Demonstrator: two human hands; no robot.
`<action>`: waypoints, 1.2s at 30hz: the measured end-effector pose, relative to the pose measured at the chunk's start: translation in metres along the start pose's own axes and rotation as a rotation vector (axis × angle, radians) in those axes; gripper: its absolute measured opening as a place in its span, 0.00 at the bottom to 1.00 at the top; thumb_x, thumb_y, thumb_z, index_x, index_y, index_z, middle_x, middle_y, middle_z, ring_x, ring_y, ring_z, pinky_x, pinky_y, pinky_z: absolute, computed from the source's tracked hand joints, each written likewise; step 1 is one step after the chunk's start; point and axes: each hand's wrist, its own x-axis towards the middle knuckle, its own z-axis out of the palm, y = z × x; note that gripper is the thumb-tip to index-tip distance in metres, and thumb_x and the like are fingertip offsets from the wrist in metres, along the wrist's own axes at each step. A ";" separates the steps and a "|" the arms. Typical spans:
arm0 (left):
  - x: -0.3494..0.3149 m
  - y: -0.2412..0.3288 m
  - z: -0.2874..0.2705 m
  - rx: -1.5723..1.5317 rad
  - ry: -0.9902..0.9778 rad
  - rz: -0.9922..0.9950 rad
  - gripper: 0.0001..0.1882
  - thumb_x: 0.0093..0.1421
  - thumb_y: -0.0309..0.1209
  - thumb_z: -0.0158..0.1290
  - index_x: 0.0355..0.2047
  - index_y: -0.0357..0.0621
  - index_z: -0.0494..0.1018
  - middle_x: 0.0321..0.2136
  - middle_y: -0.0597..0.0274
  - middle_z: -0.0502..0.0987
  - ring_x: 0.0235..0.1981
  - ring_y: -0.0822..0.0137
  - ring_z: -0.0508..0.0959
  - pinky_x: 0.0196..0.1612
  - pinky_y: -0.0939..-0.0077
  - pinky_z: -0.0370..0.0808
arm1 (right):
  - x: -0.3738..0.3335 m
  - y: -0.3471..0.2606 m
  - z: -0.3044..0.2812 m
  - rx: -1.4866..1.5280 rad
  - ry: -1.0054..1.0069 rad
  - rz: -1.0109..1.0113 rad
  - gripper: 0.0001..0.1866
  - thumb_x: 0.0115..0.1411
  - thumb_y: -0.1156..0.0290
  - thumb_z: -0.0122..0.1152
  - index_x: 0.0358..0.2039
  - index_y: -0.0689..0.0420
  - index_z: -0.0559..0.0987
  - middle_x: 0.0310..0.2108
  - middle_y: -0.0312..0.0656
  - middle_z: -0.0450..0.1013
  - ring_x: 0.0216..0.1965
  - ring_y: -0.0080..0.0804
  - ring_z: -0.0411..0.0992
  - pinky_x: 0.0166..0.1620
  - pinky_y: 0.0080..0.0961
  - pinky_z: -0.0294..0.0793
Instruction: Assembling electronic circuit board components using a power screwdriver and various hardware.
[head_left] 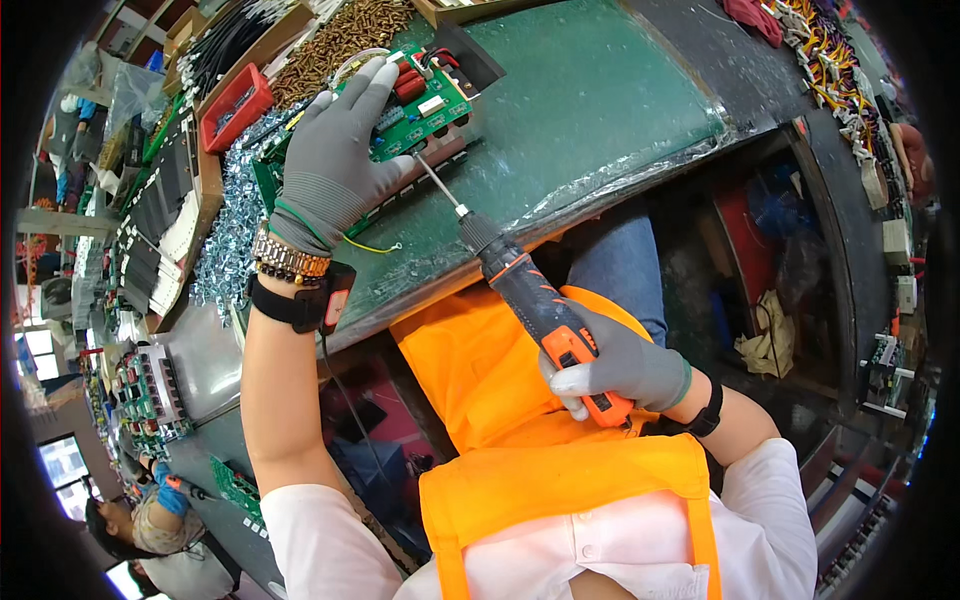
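Note:
A green circuit board (437,125) with red and white components lies on the green tabletop, a brownish metal strip along its near edge. My left hand (340,155), in a grey glove, holds it from above, fingers over the components and thumb at the near edge. In my gloved right hand (635,368) is a black-and-orange power screwdriver (530,295), gripped around its handle. Its long bit (437,182) slants up to the strip, close to my left thumb; whether the tip touches a screw is too small to tell. A yellow-green wire (370,247) with a ring terminal sticks out below my left wrist.
Left of the board are loose silver screws (222,240) and a red bin (237,108); brass-coloured fasteners (345,40) are heaped behind it. Coloured wire harnesses (840,75) lie far right. Another person (160,520) is at the lower left. The table's front edge (500,255) runs before me.

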 end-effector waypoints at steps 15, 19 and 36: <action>0.002 -0.006 0.000 -0.043 -0.011 0.033 0.46 0.42 0.33 0.66 0.62 0.49 0.59 0.61 0.59 0.64 0.53 0.47 0.71 0.56 0.63 0.69 | 0.005 0.004 0.009 0.041 -0.025 0.002 0.18 0.54 0.68 0.66 0.39 0.55 0.66 0.23 0.36 0.70 0.20 0.22 0.70 0.25 0.19 0.71; 0.001 -0.003 -0.002 -0.024 -0.032 0.007 0.46 0.42 0.33 0.66 0.63 0.49 0.59 0.61 0.59 0.64 0.53 0.48 0.71 0.56 0.64 0.69 | 0.005 0.004 0.011 0.080 -0.034 -0.009 0.19 0.54 0.69 0.66 0.39 0.55 0.66 0.23 0.36 0.70 0.20 0.22 0.70 0.25 0.19 0.72; 0.004 -0.004 -0.002 -0.024 -0.032 0.018 0.44 0.43 0.33 0.65 0.62 0.49 0.60 0.61 0.60 0.64 0.50 0.49 0.72 0.54 0.64 0.71 | 0.010 0.002 0.016 0.011 -0.031 0.020 0.22 0.53 0.69 0.67 0.43 0.55 0.64 0.24 0.35 0.68 0.20 0.21 0.69 0.25 0.19 0.71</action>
